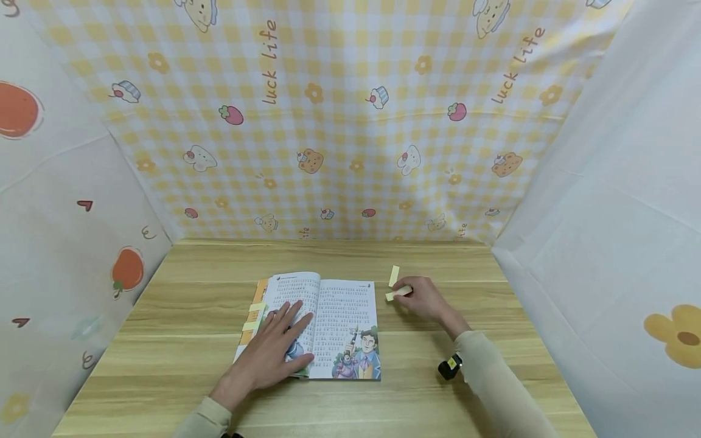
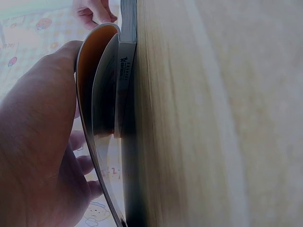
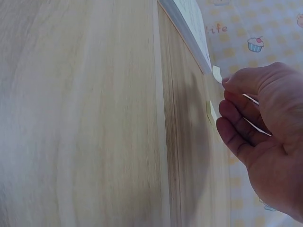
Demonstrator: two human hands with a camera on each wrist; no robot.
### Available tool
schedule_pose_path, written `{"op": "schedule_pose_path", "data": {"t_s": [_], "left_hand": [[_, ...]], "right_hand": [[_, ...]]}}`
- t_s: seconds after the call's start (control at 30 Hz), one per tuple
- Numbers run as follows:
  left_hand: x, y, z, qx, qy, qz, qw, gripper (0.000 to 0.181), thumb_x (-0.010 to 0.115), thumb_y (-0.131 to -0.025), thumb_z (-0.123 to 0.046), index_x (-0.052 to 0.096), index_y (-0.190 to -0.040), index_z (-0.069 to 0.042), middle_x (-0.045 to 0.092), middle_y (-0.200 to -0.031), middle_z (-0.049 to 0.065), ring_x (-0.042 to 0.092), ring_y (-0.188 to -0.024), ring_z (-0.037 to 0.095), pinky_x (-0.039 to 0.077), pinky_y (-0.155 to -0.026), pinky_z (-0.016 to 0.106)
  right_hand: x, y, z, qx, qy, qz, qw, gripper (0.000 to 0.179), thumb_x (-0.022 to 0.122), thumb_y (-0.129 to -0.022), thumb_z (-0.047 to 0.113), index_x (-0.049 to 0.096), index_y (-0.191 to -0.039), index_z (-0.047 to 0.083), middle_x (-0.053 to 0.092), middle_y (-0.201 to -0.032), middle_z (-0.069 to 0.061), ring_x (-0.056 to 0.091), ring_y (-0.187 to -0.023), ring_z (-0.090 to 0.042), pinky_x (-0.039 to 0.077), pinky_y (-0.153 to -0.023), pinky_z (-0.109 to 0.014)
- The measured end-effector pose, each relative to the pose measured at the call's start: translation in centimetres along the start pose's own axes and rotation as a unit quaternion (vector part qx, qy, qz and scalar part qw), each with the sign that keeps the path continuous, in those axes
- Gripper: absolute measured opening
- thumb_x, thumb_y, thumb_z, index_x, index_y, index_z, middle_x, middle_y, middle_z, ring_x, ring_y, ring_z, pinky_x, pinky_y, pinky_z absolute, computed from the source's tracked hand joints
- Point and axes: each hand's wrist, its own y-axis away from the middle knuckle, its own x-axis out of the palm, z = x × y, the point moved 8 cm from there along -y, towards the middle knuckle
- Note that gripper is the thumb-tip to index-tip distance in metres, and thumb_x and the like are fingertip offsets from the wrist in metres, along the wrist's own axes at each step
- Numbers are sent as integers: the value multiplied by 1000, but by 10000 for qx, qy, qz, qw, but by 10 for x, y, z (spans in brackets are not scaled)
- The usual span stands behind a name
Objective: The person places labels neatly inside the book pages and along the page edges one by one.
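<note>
An illustrated book [image 1: 345,304] lies spread on the table, with printed text and a cartoon figure on its right page. Flat across the left page rests my left hand [image 1: 268,350], its fingers spread. In the left wrist view, pages bow up beneath that hand [image 2: 40,137] beside the book's spine [image 2: 125,71]. To the right of the book, my right hand [image 1: 428,299] pinches a pale yellow sticky note strip [image 1: 390,297] between thumb and index finger. The strip [image 3: 217,74] sticks out past the fingertips. Another yellow sticky note strip [image 1: 394,275] lies on the table just beyond that hand.
Yellow sticky tabs [image 1: 251,326] stick out from the book's left edge, over an orange cover flap. The wooden table [image 1: 471,267] meets a checked cloth backdrop [image 1: 350,140] behind, with white cloth walls on both sides. A black wrist device [image 1: 450,367] hangs at the right sleeve.
</note>
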Motion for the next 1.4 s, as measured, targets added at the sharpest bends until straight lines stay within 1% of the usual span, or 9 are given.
{"op": "schedule_pose_path", "data": {"t_s": [0.3, 0.43, 0.57, 0.8, 1.0, 1.1, 1.2, 1.33, 1.4], "left_hand": [[-1, 0, 0, -3, 3, -14, 10000, 85, 73, -104, -62, 48, -173, -19, 30, -188, 15, 29, -174, 46, 28, -139, 72], [-1, 0, 0, -6, 8, -10, 10000, 84, 73, -104, -62, 49, -173, -19, 31, -188, 15, 29, -174, 46, 28, -139, 72], [0, 1, 0, -15, 23, -2, 10000, 85, 73, -104, -62, 48, -173, -19, 30, -188, 15, 29, -174, 46, 28, -139, 72], [-1, 0, 0, -2, 23, -18, 10000, 84, 72, -104, -61, 48, -173, -19, 30, -188, 15, 30, -174, 46, 28, -139, 72], [0, 0, 1, -9, 24, -4, 10000, 84, 72, -104, -62, 48, -173, -20, 30, -188, 15, 29, -174, 46, 27, -139, 72], [0, 0, 1, -9, 22, -1, 10000, 84, 72, -105, -62, 48, -173, -20, 30, -188, 15, 29, -174, 46, 28, -139, 73], [0, 0, 1, -9, 16, -3, 10000, 84, 72, -104, -62, 48, -173, -20, 30, -188, 15, 29, -174, 46, 28, -139, 73], [0, 0, 1, -25, 7, 14, 10000, 85, 72, -104, -63, 48, -173, -20, 29, -188, 15, 29, -174, 46, 28, -139, 73], [0, 0, 1, -35, 5, 23, 10000, 85, 72, -104, -63, 48, -173, -20, 29, -188, 14, 29, -174, 45, 28, -139, 72]], "right_hand": [[5, 0, 2, 100, -232, 6, 9997, 20, 84, -98, 5, 84, -118, 2, 83, -126, -22, 80, -91, -14, 63, -71, -19], [8, 0, 4, 85, -315, 42, 9995, 19, 84, -99, 5, 83, -118, 2, 82, -127, -23, 84, -97, -20, 66, -75, -21], [13, -1, 7, 4, -336, 115, 9994, 17, 83, -101, 7, 82, -117, 2, 83, -123, -21, 84, -102, -24, 68, -80, -24], [22, -4, 15, -108, -447, 177, 9988, 16, 82, -102, 7, 81, -118, 3, 81, -124, -18, 83, -113, -31, 71, -93, -31], [28, -6, 20, -310, -245, 144, 9991, 13, 82, -102, 7, 80, -114, 4, 80, -123, -15, 79, -115, -28, 71, -94, -31], [30, -8, 22, -424, -252, 123, 9987, 11, 82, -101, 6, 79, -112, 5, 79, -122, -15, 78, -115, -29, 71, -95, -31], [33, -9, 23, -378, -329, 129, 9987, 12, 81, -100, 5, 79, -112, 5, 79, -124, -16, 77, -119, -30, 70, -98, -32], [37, -11, 23, -288, -226, 169, 9992, 14, 81, -101, 5, 79, -114, 9, 80, -128, -13, 76, -125, -30, 69, -102, -35], [39, -12, 25, -371, -116, 165, 9991, 15, 81, -101, 6, 79, -115, 9, 80, -129, -12, 76, -125, -30, 70, -101, -36]]}}
